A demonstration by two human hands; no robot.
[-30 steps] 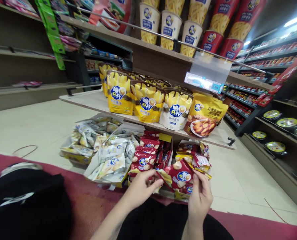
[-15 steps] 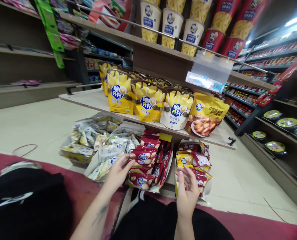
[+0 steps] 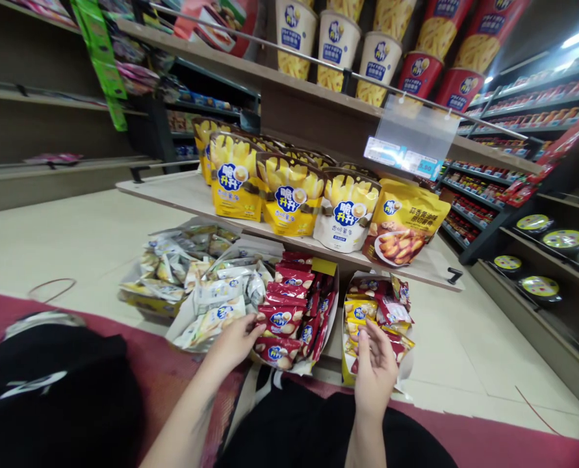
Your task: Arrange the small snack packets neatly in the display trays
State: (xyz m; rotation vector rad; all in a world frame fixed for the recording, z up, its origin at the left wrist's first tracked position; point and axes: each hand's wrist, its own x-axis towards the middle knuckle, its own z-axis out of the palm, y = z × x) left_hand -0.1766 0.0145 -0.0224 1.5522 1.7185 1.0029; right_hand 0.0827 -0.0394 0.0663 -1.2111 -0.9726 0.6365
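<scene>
My left hand (image 3: 233,341) rests with its fingers curled against the red snack packets (image 3: 284,318) that stand in a row inside an open cardboard box (image 3: 329,300) on the floor. My right hand (image 3: 377,364) hovers over the neighbouring box of mixed red and yellow packets (image 3: 379,312), fingers bent and slightly apart; I cannot make out anything held in it. Both boxes sit under the edge of a low wooden shelf (image 3: 182,195).
Two more boxes of pale silver packets (image 3: 211,292) lie to the left. Yellow and white stand-up bags (image 3: 289,201) line the shelf above. A black-clad knee (image 3: 50,390) fills the lower left. Dark shelving (image 3: 537,260) runs along the right aisle.
A second ago both hands held one red packet in front of me. It has gone into the box; the left hand moved to the red packets, the right to the box beside it.
</scene>
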